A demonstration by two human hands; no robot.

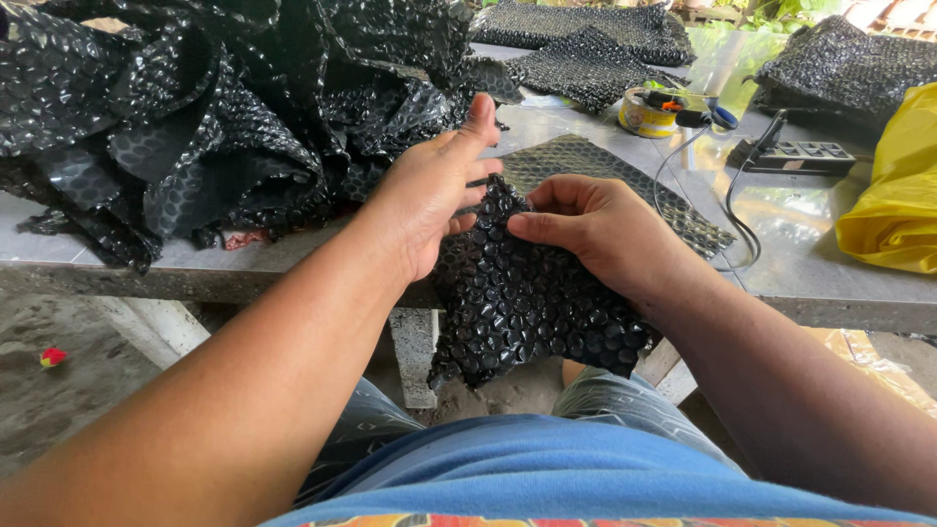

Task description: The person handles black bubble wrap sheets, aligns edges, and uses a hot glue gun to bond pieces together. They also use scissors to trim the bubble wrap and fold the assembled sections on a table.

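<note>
Hands hold one black bubble wrap piece (527,303): left hand (429,190) pinches it loosely, right hand (595,229) grips tight, near the bench (820,273).

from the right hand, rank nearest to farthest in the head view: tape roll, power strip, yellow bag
1. Tape roll, up the table just beyond the right hand.
2. Power strip, farther right.
3. Yellow bag, at the right edge.

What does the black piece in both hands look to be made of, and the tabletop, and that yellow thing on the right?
Black piece: plastic bubble wrap, glossy; rows of raised bubbles catch the light. Both the left hand and right hand pinch its top edge. Tabletop: smooth grey, reflective surface, possibly polished stone or tile over a rough concrete-like edge. Yellow thing: thin crinkled plastic, likely a bag.
</note>
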